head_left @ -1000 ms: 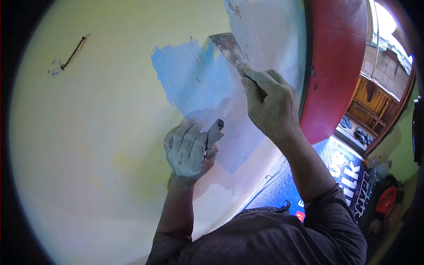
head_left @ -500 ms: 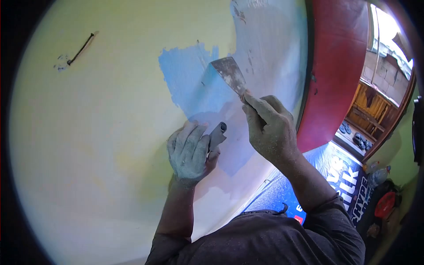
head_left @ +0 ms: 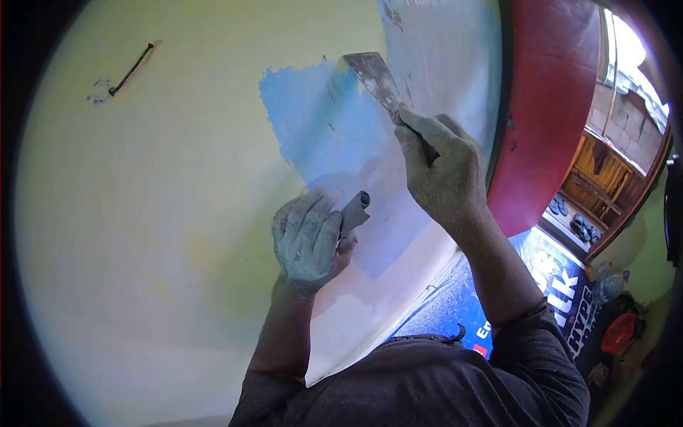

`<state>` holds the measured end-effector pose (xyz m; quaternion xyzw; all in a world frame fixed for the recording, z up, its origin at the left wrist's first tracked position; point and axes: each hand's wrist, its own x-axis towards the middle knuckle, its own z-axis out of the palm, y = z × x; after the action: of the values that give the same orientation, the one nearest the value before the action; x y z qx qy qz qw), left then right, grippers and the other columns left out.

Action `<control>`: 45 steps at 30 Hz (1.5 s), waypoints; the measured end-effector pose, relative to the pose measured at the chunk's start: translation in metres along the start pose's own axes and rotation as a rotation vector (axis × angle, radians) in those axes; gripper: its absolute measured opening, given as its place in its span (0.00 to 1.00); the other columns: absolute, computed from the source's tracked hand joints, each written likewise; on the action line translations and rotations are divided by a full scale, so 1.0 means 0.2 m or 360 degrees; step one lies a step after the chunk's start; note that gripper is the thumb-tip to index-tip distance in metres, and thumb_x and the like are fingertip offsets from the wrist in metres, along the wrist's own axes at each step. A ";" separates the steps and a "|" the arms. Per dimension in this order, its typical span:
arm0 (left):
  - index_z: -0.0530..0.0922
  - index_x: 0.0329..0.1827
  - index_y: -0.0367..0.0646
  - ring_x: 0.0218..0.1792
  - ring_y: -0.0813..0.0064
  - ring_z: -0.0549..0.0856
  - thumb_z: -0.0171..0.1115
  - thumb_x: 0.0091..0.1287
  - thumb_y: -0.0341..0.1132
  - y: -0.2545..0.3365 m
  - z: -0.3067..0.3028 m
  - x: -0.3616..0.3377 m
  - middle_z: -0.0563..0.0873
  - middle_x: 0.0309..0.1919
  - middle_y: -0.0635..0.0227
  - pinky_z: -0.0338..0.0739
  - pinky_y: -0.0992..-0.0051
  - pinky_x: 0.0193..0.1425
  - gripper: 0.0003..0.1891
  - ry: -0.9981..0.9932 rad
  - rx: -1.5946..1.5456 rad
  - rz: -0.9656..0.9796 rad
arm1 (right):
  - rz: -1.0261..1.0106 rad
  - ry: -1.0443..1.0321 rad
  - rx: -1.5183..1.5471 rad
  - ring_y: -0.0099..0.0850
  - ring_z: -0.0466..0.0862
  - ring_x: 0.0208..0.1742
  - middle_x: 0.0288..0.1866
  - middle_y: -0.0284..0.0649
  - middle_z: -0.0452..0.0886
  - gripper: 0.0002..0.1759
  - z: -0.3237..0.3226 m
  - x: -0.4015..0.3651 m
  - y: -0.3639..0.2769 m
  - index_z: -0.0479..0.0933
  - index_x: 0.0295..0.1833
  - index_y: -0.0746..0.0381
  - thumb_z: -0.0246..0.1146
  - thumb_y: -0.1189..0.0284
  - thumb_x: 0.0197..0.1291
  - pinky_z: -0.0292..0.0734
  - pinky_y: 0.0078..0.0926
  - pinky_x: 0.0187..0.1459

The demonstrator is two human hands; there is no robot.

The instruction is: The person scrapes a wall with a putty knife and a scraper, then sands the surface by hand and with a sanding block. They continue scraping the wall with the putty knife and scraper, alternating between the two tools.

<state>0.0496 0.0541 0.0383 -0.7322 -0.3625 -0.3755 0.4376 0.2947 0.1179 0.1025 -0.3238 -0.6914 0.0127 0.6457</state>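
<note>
My right hand (head_left: 448, 167), dusty with powder, is closed round the handle of a putty knife (head_left: 375, 77). The knife's wide, stained blade points up and left, over the top right part of a blue patch (head_left: 302, 107) on the pale yellow wall (head_left: 156, 213). Lower and to the left, my left hand (head_left: 306, 238) grips a rolled sheet of grey sandpaper (head_left: 354, 212) between thumb and fingers. White dust coats its back, and its fingers lie against the wall by the patch's lower edge.
A bent nail (head_left: 131, 70) sticks out of the wall at upper left. To the right stands a red door (head_left: 551, 107), with an opening beyond it and shoes (head_left: 583, 229) outside. A printed blue banner (head_left: 445, 306) covers the floor; plastic bottles (head_left: 610, 286) stand at far right.
The right hand has moved up the wall with the putty knife, its blade now near the top of the blue patch. My left hand stays nearly in place with the sandpaper.
</note>
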 end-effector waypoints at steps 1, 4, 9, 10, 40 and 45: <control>0.85 0.46 0.48 0.65 0.54 0.94 0.78 0.72 0.40 0.00 0.00 0.01 0.96 0.62 0.65 0.81 0.49 0.71 0.10 0.0006 -0.0005 0.0000 | -0.0039 0.0004 -0.0001 0.56 0.94 0.42 0.44 0.55 0.91 0.13 -0.01 0.01 0.00 0.94 0.63 0.63 0.73 0.74 0.79 0.88 0.51 0.44; 0.86 0.47 0.48 0.65 0.53 0.94 0.78 0.73 0.40 0.01 -0.01 0.01 0.96 0.61 0.65 0.81 0.49 0.70 0.10 0.0002 0.0027 -0.0023 | 0.0064 -0.0104 -0.0016 0.54 0.95 0.43 0.43 0.53 0.91 0.12 -0.03 -0.09 -0.03 0.94 0.62 0.63 0.72 0.74 0.79 0.89 0.49 0.46; 0.86 0.48 0.48 0.65 0.54 0.94 0.80 0.72 0.40 0.00 0.00 0.00 0.96 0.61 0.66 0.81 0.50 0.69 0.11 -0.0010 0.0008 -0.0011 | 0.0054 0.0022 -0.0017 0.52 0.95 0.44 0.43 0.51 0.92 0.13 0.00 0.05 -0.03 0.94 0.63 0.62 0.72 0.74 0.79 0.90 0.49 0.46; 0.87 0.48 0.48 0.65 0.54 0.94 0.80 0.71 0.40 -0.01 0.01 0.00 0.96 0.62 0.66 0.81 0.50 0.69 0.11 0.0004 0.0003 -0.0007 | 0.0055 -0.0014 -0.0075 0.51 0.95 0.43 0.43 0.51 0.93 0.14 -0.02 0.05 -0.04 0.94 0.64 0.62 0.72 0.75 0.79 0.90 0.49 0.46; 0.86 0.47 0.47 0.64 0.53 0.94 0.78 0.76 0.43 0.01 0.00 0.02 0.95 0.61 0.64 0.81 0.50 0.70 0.12 0.0038 -0.0007 -0.0009 | 0.0005 -0.0028 -0.0103 0.54 0.95 0.44 0.46 0.52 0.93 0.15 -0.04 0.00 -0.04 0.94 0.66 0.60 0.73 0.73 0.80 0.89 0.51 0.47; 0.85 0.48 0.47 0.65 0.53 0.94 0.78 0.76 0.43 0.01 0.00 0.01 0.95 0.62 0.64 0.81 0.50 0.70 0.12 0.0020 0.0011 -0.0012 | 0.0083 -0.0128 -0.0118 0.52 0.95 0.45 0.45 0.52 0.93 0.14 -0.06 -0.01 -0.06 0.94 0.65 0.60 0.73 0.73 0.80 0.89 0.50 0.46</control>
<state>0.0518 0.0530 0.0395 -0.7269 -0.3637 -0.3804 0.4410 0.3003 0.1037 0.1080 -0.3647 -0.7081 0.0170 0.6044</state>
